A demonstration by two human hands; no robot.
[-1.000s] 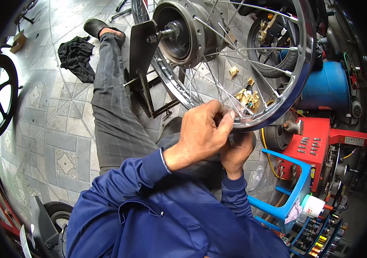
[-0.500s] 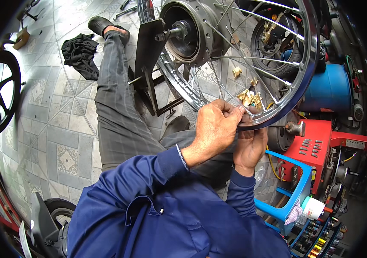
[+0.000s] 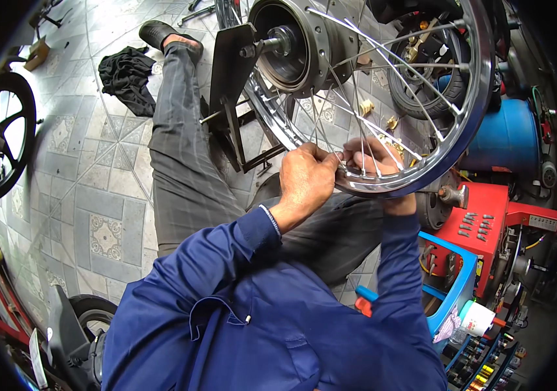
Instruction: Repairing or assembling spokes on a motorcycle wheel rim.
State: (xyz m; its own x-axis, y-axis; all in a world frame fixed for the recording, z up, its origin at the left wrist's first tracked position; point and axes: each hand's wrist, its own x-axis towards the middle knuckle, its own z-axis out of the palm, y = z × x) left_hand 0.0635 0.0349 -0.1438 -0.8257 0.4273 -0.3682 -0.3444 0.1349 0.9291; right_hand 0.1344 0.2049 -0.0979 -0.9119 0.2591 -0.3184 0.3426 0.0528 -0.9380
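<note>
A spoked wheel leans in front of me, its chrome rim (image 3: pixel 485 78) curving down to my hands and its grey hub (image 3: pixel 326 52) above them. Thin metal spokes (image 3: pixel 401 65) run between the two. My left hand (image 3: pixel 308 179) is closed at the rim's lower inner edge, thumb and forefinger pinched at the end of a spoke. Just to its right, my right hand (image 3: pixel 376 158) has its fingers curled among the spokes, with the wrist passing behind the rim. Whatever those fingers hold is hidden. The hub's axle sits against a dark metal stand (image 3: pixel 229 65).
Small brass-coloured pieces (image 3: pixel 366 106) lie on the tiled floor beyond the spokes. At right are a red machine (image 3: pixel 481 225), a blue drum (image 3: pixel 503 137) and a blue plastic stool (image 3: pixel 464 277). Another wheel (image 3: pixel 432 78) stands behind. A black cloth (image 3: pixel 127 78) lies left of my leg.
My right hand has come from under the rim up in among the spokes. My left hand has shifted slightly left along the rim. The wheel has turned a little.
</note>
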